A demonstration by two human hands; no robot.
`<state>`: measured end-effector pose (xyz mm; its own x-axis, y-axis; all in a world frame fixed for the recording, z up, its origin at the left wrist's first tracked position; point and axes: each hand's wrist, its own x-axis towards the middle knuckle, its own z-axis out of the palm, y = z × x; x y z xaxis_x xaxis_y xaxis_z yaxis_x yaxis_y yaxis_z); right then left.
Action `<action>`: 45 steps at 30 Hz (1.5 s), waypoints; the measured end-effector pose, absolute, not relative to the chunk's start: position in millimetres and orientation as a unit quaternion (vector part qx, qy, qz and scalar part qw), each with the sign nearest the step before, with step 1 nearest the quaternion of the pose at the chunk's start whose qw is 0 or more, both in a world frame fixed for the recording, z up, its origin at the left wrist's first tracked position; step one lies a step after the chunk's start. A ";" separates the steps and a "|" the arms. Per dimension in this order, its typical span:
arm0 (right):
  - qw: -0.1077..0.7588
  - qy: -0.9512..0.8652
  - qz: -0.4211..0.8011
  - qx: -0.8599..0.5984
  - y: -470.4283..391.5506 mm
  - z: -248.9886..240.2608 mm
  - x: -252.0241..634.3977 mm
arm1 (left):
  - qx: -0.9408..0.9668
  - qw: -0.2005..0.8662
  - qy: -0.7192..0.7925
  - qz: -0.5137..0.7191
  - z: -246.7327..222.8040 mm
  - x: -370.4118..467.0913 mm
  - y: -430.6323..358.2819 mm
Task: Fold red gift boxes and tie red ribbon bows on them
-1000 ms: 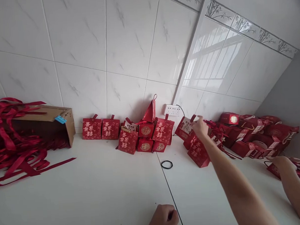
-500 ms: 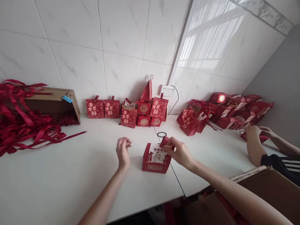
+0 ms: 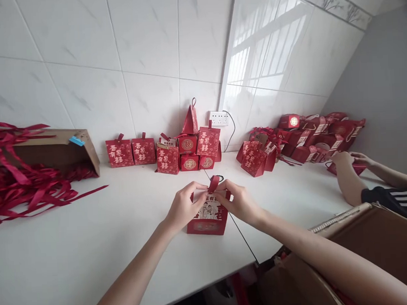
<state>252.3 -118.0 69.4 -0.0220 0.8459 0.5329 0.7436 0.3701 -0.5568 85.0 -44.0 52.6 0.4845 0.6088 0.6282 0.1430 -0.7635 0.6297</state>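
Observation:
A red gift box [image 3: 205, 226] with a printed picture and a small window on its front stands upright on the white table. From its top edge rises a red ribbon loop [image 3: 214, 183]. My left hand [image 3: 187, 205] pinches the top edge just left of the loop, its fingertips against the loop's base. On the other side my right hand [image 3: 241, 202] pinches the same edge, close to the loop. Both thumbs press on the front face, and the fingers partly hide the upper corners. Behind the loop lies a dark ring [image 3: 219, 178], mostly covered.
Red ribbons [image 3: 26, 187] spill from a cardboard box [image 3: 94, 153] at left. Finished-looking red boxes [image 3: 143, 151] line the wall below a power strip [image 3: 218, 118]. More red boxes [image 3: 304, 141] pile at right, near another person's hands [image 3: 345, 159]. An open carton [image 3: 372, 248] stands below right.
My left hand has come in from the left and taken hold of the gift box's top edge. The ribbon loop now stands upright between both hands. The view has shifted slightly.

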 end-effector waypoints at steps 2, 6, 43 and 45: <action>0.432 -0.706 0.069 -0.557 -117.7 70.7 252.7 | 0.811 0.260 0.221 0.476 52.7 87.7 -42.6; 0.430 -0.696 0.098 -0.566 -115.8 73.9 251.4 | 0.791 0.315 0.235 0.469 57.0 89.5 -43.4; 0.397 -0.766 0.055 -0.503 -111.7 71.9 255.4 | 0.750 0.351 0.302 0.473 45.1 95.2 -49.1; 0.397 -0.757 0.060 -0.516 -111.9 72.5 254.5 | 0.749 0.355 0.300 0.471 45.2 95.3 -50.0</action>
<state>254.5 -111.9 72.5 -0.1536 0.8286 0.5384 0.7326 0.4612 -0.5006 95.3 -50.0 45.2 0.3753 0.7847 0.4934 0.1148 -0.5675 0.8153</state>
